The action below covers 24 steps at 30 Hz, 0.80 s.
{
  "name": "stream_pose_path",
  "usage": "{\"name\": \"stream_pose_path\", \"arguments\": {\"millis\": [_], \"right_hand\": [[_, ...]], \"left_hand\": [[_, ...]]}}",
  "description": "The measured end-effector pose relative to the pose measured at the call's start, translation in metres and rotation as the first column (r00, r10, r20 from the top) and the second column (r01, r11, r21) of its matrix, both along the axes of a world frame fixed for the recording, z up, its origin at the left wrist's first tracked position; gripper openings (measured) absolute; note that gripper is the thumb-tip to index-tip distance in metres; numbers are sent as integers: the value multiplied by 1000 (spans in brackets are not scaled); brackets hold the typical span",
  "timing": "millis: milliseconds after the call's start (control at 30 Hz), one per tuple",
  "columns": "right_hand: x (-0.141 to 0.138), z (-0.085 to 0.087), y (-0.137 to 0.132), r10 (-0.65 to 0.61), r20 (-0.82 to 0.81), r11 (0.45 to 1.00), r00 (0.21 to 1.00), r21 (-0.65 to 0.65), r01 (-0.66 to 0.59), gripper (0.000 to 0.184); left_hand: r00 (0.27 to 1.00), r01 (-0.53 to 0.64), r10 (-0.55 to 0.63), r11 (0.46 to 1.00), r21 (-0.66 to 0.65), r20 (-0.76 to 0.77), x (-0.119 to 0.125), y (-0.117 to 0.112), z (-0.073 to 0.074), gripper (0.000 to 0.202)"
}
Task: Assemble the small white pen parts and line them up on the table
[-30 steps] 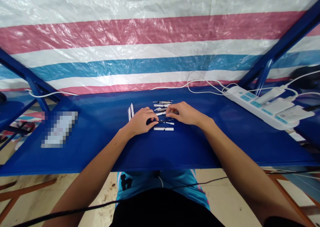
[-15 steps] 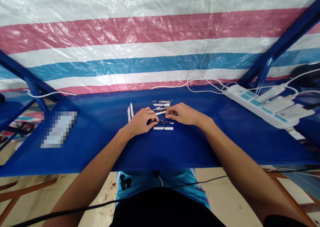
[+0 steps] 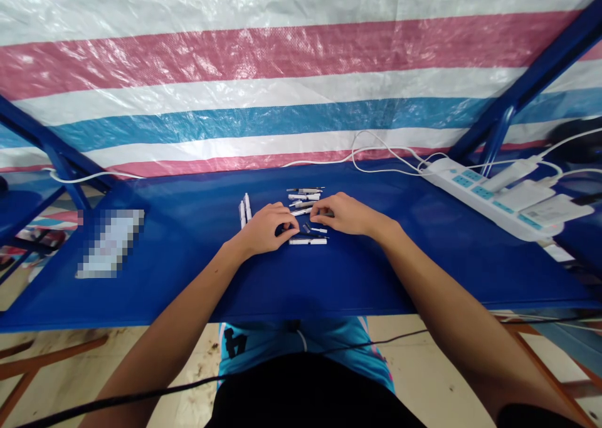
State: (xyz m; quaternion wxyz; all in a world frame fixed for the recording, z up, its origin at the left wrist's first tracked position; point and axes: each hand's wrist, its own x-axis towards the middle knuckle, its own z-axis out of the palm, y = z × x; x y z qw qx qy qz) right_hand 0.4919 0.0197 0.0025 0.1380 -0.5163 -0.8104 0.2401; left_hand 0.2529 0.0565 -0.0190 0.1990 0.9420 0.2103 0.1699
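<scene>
My left hand [image 3: 268,228] rests on the blue table with its fingers curled and thumb and forefinger close together beside small pen parts. Whether anything is between its fingertips is hidden. My right hand [image 3: 345,214] is closed in a pinch across from it; what it holds is too small to make out. Between the hands lie a short white piece [image 3: 319,230] and a thin dark refill [image 3: 317,236]. A white pen barrel [image 3: 308,241] lies in front of them. More pen parts [image 3: 305,197] lie behind, and white pens [image 3: 248,207] stand side by side left of my left hand.
A white power strip [image 3: 493,199] with plugged-in adapters lies on the right of the blue table [image 3: 188,290]. White cables [image 3: 385,158] run along the back edge. A blurred pale rectangle [image 3: 113,243] lies at the left. Striped sheeting [image 3: 282,51] hangs behind.
The dark refill near my left fingertips now lies lower, nearer the white barrel. The short white piece shows separately above it. Both hands have barely moved.
</scene>
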Motion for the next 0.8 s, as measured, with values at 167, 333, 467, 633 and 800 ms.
{"name": "stream_pose_path", "arguments": {"millis": [167, 333, 467, 633, 800], "right_hand": [[-3, -2, 0, 60, -106, 994, 993, 94, -50, 24], [-3, -2, 0, 76, -113, 984, 991, 171, -56, 33], [0, -1, 0, 36, -170, 992, 985, 127, -15, 28], [-3, -5, 2, 19, -183, 992, 983, 128, 5, 10], [-13, -11, 3, 29, -88, 983, 996, 182, -12, 4]], "left_hand": [[999, -29, 29, 999, 20, 20, 0, -1, 1, 27], [997, -61, 59, 997, 52, 39, 0, 0, -2, 27], [997, -67, 64, 995, 70, 44, 0, 2, -5, 27], [994, -85, 79, 993, 82, 80, -1, 3, -5, 27], [987, -131, 121, 987, 90, 108, -1, 4, -5, 28]]}}
